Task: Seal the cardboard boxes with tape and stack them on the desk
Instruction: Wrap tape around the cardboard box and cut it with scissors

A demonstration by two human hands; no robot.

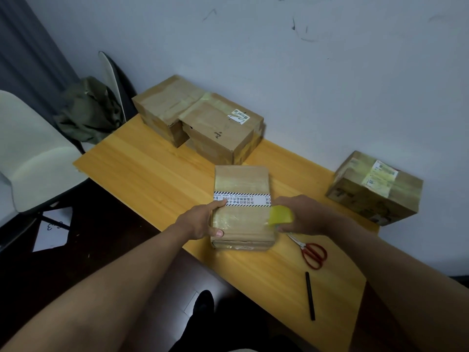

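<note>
A flat cardboard box [242, 184] with a white printed band across its top lies near the front edge of the wooden desk [142, 163]. My left hand [200, 219] grips the box's left side, thumb on top. My right hand [304, 215] holds a yellow tape roll [280, 215] against the box's right edge. Two larger taped boxes [220, 128] stand side by side at the back against the wall. Another taped box [375, 189] with labels sits at the desk's right end.
Red-handled scissors [313, 254] and a black pen [310, 295] lie on the desk to the right of the flat box. White chairs [33, 153] stand left of the desk, one draped with a green cloth [88, 115]. The wall runs behind the desk.
</note>
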